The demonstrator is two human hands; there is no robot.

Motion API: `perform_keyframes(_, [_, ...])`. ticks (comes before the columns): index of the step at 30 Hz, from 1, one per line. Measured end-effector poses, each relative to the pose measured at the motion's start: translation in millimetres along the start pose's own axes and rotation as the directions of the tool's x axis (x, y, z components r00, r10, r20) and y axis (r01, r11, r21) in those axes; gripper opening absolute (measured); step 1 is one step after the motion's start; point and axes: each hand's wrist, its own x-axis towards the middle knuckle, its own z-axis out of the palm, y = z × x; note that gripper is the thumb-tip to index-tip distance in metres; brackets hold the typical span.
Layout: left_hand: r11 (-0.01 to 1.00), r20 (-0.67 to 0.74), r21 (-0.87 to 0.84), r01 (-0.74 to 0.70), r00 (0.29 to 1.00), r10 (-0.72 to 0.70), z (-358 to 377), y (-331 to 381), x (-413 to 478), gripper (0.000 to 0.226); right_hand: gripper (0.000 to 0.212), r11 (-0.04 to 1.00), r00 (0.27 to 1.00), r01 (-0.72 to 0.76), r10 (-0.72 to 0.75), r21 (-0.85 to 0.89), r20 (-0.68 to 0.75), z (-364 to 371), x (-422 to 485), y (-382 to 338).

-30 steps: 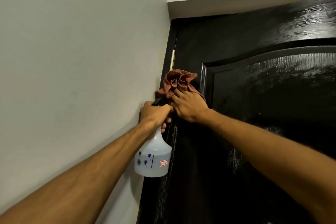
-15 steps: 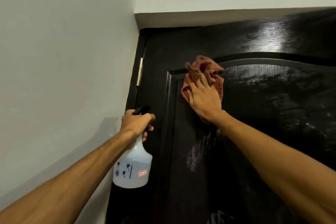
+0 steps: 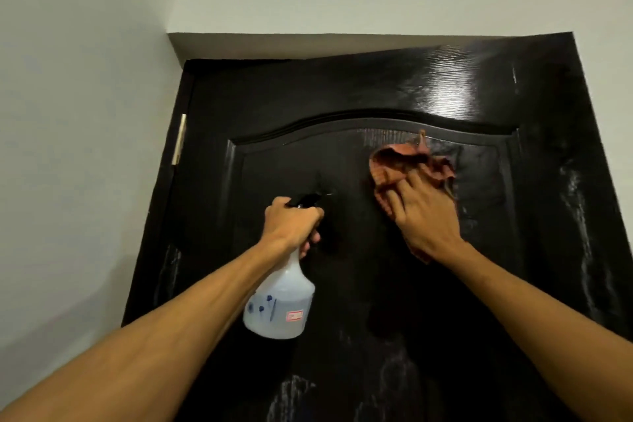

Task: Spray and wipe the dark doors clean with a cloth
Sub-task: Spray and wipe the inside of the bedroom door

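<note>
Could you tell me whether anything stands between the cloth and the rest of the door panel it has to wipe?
Nothing visible does. The right hand presses the cloth flat on the arched panel of the door, and no object lies on the surface around it. The spray bottle, gripped by the left hand, sits apart, to its left.

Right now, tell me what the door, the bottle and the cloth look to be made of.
The door looks like wood or a wood-grain laminate with a dark glossy finish: fine grain lines show in the bright reflection. The bottle looks like translucent whitish plastic, since its contents show through. The cloth is soft woven fabric, reddish-brown and checked, crumpled into folds.
</note>
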Motion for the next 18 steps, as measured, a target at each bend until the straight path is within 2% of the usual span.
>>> perform_keyframes(2, [1.000,0.039,-0.018,-0.022,0.999,0.023,31,17,-6,0.017,0.043,0.947,0.943,-0.321,0.321,0.022,-0.081,-13,-8,39])
perform_keyframes(3, [0.999,0.057,-0.036,-0.026,0.998,0.029,42,24,-8,0.017,0.044,0.917,0.914,-0.398,0.397,0.004,-0.085,-17,-14,49])
perform_keyframes(4, [0.998,0.074,-0.058,-0.026,0.997,0.031,54,33,-10,0.018,0.045,0.928,0.926,-0.373,0.371,-0.013,-0.063,-21,-21,56])
perform_keyframes(6, [0.995,0.090,-0.090,-0.034,0.995,0.042,75,45,-15,0.019,0.053,0.991,0.991,-0.127,0.128,-0.041,0.027,-24,-40,63])
perform_keyframes(7, [0.995,0.092,-0.093,-0.045,0.994,0.054,83,49,-17,0.021,0.055,0.999,0.998,-0.015,0.018,-0.045,0.065,-25,-47,71])
perform_keyframes(8, [0.994,0.092,-0.090,-0.059,0.993,0.068,90,51,-18,0.022,0.052,0.999,0.997,-0.014,0.017,-0.040,0.074,-28,-47,79])
perform_keyframes(9, [0.994,0.095,-0.086,-0.073,0.992,0.081,95,54,-19,0.022,0.047,0.991,0.991,-0.132,0.133,-0.023,0.029,-32,-44,87])
perform_keyframes(11, [0.993,0.100,-0.080,-0.081,0.991,0.089,98,57,-19,0.020,0.040,0.914,0.912,-0.406,0.406,0.008,-0.057,-31,-40,87])
perform_keyframes(12, [0.993,0.098,-0.084,-0.078,0.991,0.086,96,58,-18,0.019,0.038,0.907,0.906,-0.421,0.419,-0.023,-0.060,-30,-38,75])
perform_keyframes(13, [0.993,0.090,-0.088,-0.072,0.993,0.080,92,58,-17,0.018,0.040,0.946,0.947,-0.321,0.320,-0.046,-0.029,-27,-37,60])
perform_keyframes(14, [0.993,0.078,-0.094,-0.066,0.994,0.073,87,58,-16,0.018,0.046,0.990,0.990,-0.137,0.137,-0.045,0.014,-21,-39,46])
perform_keyframes(15, [0.993,0.068,-0.099,-0.058,0.996,0.065,81,57,-16,0.017,0.048,0.998,0.998,0.043,-0.041,-0.043,0.057,-14,-39,41])
perform_keyframes(16, [0.994,0.062,-0.101,-0.053,0.996,0.059,73,56,-14,0.017,0.045,0.991,0.989,0.129,-0.126,-0.029,0.072,-15,-29,40])
perform_keyframes(17, [0.994,0.061,-0.098,-0.047,0.997,0.053,64,55,-12,0.017,0.039,0.996,0.994,0.093,-0.093,-0.008,0.058,-16,-14,41])
perform_keyframes(18, [0.995,0.060,-0.091,-0.043,0.997,0.048,56,53,-10,0.018,0.035,0.998,0.999,-0.052,0.052,0.022,0.014,-16,2,43])
